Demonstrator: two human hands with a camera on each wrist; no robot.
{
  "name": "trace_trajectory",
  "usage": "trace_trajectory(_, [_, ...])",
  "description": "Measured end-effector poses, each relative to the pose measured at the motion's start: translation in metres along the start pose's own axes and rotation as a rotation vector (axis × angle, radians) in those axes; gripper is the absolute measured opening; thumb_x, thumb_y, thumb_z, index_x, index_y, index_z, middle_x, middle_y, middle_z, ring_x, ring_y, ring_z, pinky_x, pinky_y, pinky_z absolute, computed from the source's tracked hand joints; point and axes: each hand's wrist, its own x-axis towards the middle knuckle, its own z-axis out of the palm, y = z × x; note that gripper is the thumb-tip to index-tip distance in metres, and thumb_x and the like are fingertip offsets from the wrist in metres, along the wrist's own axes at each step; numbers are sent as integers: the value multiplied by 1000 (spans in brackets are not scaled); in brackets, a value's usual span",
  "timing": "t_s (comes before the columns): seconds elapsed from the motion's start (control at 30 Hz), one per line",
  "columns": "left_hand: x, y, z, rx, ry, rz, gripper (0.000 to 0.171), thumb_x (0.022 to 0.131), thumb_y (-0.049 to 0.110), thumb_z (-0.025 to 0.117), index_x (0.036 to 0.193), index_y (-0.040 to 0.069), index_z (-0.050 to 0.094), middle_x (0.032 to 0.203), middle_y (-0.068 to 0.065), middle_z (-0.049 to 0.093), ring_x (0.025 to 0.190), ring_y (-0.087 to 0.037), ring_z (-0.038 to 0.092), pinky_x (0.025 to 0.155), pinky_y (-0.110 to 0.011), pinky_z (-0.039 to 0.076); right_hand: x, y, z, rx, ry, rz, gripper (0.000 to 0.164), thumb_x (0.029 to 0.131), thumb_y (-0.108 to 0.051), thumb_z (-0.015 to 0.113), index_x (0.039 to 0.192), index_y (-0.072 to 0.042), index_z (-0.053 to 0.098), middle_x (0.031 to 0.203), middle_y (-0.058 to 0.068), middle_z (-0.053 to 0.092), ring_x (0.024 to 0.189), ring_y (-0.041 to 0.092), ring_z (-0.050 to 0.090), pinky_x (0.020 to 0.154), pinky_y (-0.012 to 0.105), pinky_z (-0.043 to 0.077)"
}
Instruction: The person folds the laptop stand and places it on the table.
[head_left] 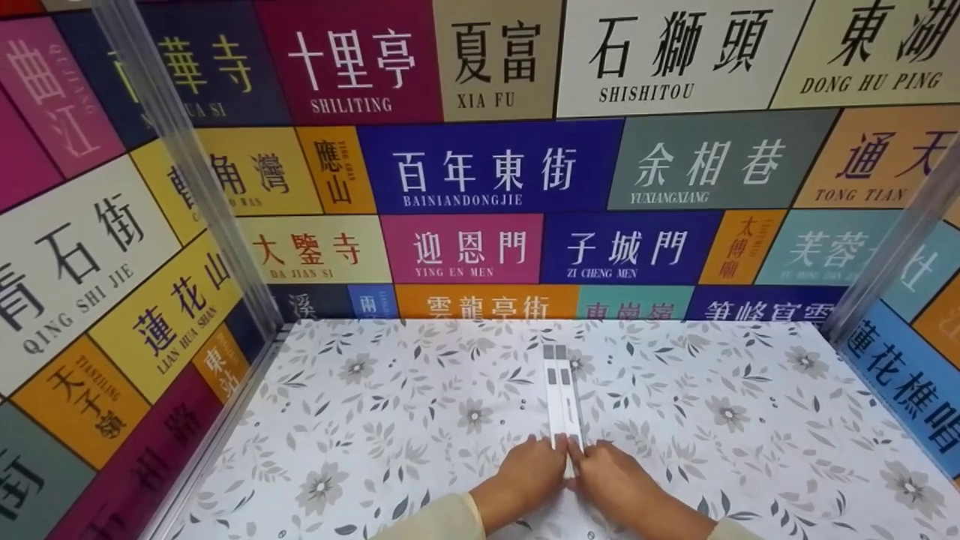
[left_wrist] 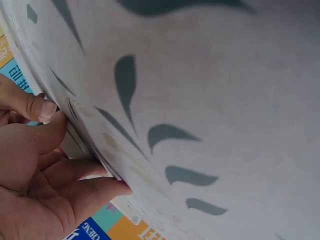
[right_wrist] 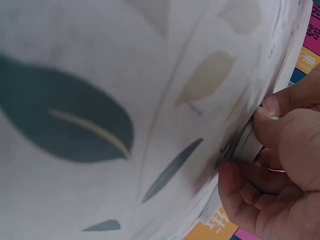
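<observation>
Two long, narrow white strips lie side by side, pointing away from me on the flowered tabletop, with grey squares at their far end. Their exact kind cannot be told. At the near end, my left hand pinches the left side between thumb and fingers. Opposite it, my right hand pinches the right side, the two thumbs almost meeting. The left wrist view shows the white edge between the left thumb and fingers; in the right wrist view a white edge sits between the right thumb and fingers.
A white tabletop with grey leaves and flowers spreads around the hands. Behind and beside it stand walls of coloured panels with Chinese lettering. Clear upright posts rise at the table's left and right far corners.
</observation>
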Motion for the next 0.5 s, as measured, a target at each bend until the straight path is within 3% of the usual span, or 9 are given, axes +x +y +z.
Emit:
trace_trajectory(0.17, [-3,0,1,5,20,1,52,97,36,66,140,9,59,105,-9,74,97,-25,73,76,-33,61,0,-1,-2,50,-61,29,59,71,-27,89,120,0,68,65,7,61,56,23,56,49,35,48])
trace_trajectory(0.3, [-5,-1,2,-13,65,22,46,96,27,67,138,10,61,96,-8,73,86,-22,72,69,-31,59,-2,2,-8,125,-118,31,60,75,-26,86,125,1,67,66,7,62,58,22,57,52,35,48])
trace_trajectory(0.4, [-5,-7,2,-61,75,59,44,93,32,71,133,13,65,84,-4,71,73,-18,67,63,-29,55,-6,7,-12,250,-131,28,60,78,-24,85,129,3,66,69,5,65,60,16,55,55,33,48])
trace_trajectory(0.5, [-3,-18,-1,-176,9,80,46,90,43,75,129,20,69,78,1,72,68,-15,64,65,-28,53,-10,16,-17,434,-186,37,61,84,-26,82,135,2,63,73,1,68,60,7,52,57,28,47])
